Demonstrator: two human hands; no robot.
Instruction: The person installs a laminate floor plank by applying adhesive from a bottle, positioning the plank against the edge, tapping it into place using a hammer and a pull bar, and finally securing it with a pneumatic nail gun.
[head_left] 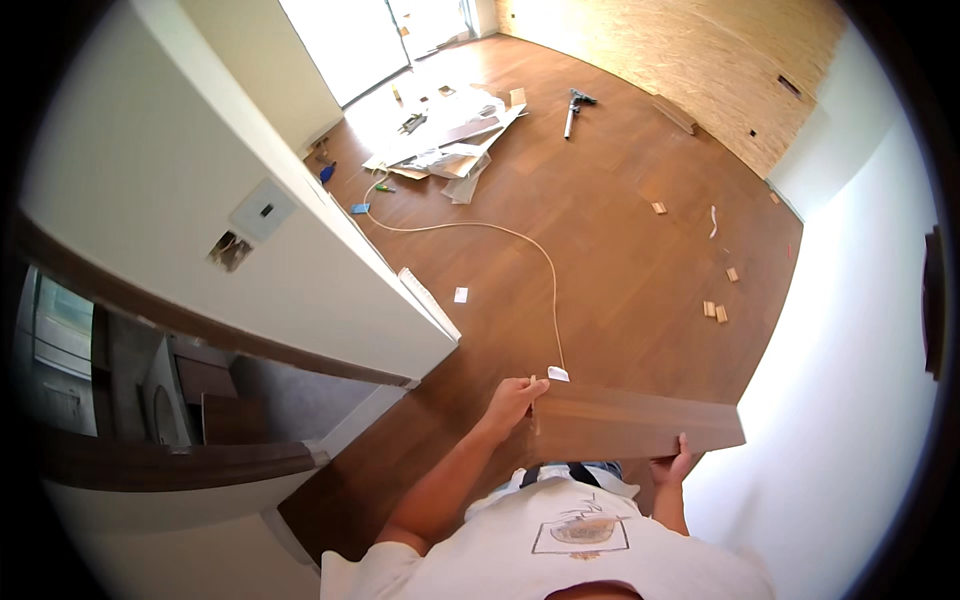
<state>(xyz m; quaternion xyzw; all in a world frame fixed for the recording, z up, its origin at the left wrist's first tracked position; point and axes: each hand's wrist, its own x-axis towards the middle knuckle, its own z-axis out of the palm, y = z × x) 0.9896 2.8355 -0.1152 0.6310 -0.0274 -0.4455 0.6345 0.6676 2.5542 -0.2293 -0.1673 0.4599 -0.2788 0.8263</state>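
A brown wooden floorboard (630,420) is held up in front of my body, lying crosswise. My left hand (513,402) is closed on its left end, with the thumb and fingers pinching the far corner. Under the near edge toward the right, my right hand (672,466) grips the board with the thumb up over its face; its other fingers are hidden beneath. Just past the board's far left corner, a white socket block (558,374) on a pale cord (553,275) shows on the floor.
Cardboard and plastic sheets (450,150) lie heaped near the bright window. Farther right rests a dark tool with a grey tube (571,115). Small wood offcuts (715,312) dot the brown floor. A white wall (850,330) rises close on my right; a wall end (430,340) and doorway stand left.
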